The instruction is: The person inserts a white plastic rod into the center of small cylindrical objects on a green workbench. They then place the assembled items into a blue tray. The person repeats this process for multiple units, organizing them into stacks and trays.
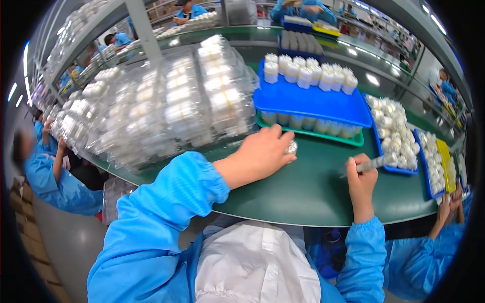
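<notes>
Over the green work surface, my left hand is closed round a small white cylindrical part, whose pale round end shows at the fingertips. To its right, my right hand grips a slim grey-white pen-like tool. That tool is smeared by motion, and its tip is hard to make out. Just beyond my hands a blue tray carries short white cylinders along its far side. It rests above a green tray that holds more such cylinders.
Clear plastic packs of white parts pile up on the left. At right are a blue tray heaped with white parts, another blue tray and a yellow tray. Co-workers in blue sit at left and right.
</notes>
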Demonstrator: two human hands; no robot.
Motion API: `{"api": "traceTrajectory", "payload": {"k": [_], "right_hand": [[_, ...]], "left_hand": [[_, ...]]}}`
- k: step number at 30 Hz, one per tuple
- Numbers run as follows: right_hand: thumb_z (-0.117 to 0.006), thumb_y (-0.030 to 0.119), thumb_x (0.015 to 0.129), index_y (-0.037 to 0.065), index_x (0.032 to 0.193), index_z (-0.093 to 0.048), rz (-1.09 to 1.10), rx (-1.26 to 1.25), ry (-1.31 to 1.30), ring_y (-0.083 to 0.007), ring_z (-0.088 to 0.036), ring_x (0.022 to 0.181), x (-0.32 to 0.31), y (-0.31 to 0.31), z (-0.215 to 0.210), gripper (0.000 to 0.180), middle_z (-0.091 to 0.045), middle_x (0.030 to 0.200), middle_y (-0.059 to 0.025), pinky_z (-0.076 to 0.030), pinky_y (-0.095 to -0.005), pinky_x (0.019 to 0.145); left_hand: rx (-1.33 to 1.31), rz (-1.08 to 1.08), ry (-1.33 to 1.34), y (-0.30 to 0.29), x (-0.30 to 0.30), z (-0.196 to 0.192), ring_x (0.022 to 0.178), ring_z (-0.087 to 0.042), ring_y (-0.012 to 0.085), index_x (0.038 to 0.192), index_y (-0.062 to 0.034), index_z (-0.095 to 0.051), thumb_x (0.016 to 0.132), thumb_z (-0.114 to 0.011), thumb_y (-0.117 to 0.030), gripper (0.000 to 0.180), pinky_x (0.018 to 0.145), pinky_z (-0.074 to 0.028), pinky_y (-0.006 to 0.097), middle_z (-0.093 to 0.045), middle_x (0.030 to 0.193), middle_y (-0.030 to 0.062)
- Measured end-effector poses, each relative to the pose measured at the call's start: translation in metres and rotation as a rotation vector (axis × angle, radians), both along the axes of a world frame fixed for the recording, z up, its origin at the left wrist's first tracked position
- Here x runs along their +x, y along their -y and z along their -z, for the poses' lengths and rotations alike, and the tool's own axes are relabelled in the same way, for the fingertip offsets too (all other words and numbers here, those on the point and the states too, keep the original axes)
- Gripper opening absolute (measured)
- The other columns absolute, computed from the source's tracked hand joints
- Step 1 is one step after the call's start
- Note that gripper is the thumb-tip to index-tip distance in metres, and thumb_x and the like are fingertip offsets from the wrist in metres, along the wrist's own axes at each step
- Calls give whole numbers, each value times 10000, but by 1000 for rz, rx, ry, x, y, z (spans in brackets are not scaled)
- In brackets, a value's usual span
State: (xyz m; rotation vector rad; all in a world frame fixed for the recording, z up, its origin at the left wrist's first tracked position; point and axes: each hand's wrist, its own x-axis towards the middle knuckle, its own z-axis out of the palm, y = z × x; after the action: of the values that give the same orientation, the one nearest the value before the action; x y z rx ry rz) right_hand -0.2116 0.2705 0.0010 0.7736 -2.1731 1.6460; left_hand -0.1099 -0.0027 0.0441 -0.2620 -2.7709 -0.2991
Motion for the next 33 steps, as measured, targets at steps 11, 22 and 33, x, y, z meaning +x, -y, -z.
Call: {"api": "traceTrajectory", "payload": {"k": [11,22,33], "right_hand": [[-654,42,907,20,739,-545,24,106,-3,-66,-434,621,6,-1,-2,202,-492,691,-1,-342,-260,540],[-651,-4,874,5,732,-530,24,155,-141,-123,-468,609,4,5,-4,186,-523,706,-54,-354,-302,531],[-661,-18,866,12,734,-543,-1,195,-143,-127,-474,581,10,6,-10,179,-538,710,-57,-360,-296,514]], "left_hand": [[78,-72,-209,48,75,-154,954,-670,294,1204,1,-600,956,-662,-343,428,814,-537,391,-662,1064,191],[-827,-764,246,276,-33,-201,1044,-650,421,1161,9,-654,947,-620,-402,465,886,-537,486,-642,1143,245],[-311,-739,238,304,-73,-173,1277,-537,400,1361,-37,-574,1027,-316,-644,740,1057,-421,507,-603,1323,240]]}}
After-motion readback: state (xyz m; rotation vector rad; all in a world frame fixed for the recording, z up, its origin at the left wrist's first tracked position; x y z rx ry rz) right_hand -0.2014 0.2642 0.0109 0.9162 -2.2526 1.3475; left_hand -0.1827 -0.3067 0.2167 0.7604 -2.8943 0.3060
